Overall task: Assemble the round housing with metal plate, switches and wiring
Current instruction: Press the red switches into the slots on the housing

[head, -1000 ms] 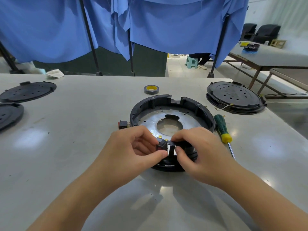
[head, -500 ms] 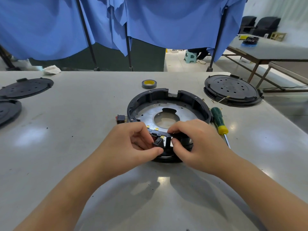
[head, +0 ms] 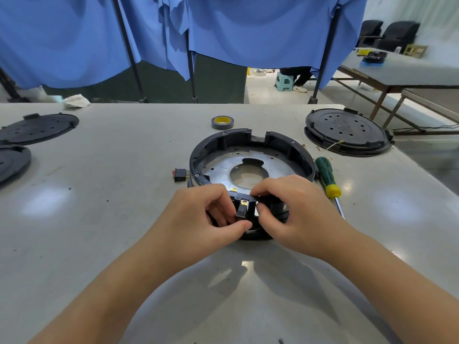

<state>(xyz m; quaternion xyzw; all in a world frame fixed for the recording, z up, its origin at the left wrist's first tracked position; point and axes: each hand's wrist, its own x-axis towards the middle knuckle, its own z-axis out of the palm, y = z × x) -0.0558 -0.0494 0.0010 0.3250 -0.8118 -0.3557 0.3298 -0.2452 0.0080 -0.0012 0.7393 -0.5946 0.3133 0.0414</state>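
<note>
Round black housing (head: 250, 145) with metal plate (head: 273, 167) on grey table (head: 99, 219), left hand (head: 206, 214) pinching small black switch (head: 242, 211) at near rim, right hand (head: 295, 209) fingers curled on rim beside it, red rocker switch (head: 179, 174) just left of housing

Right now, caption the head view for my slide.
Both hands, left hand and right hand, fit a small black switch into the round black housing.
</note>
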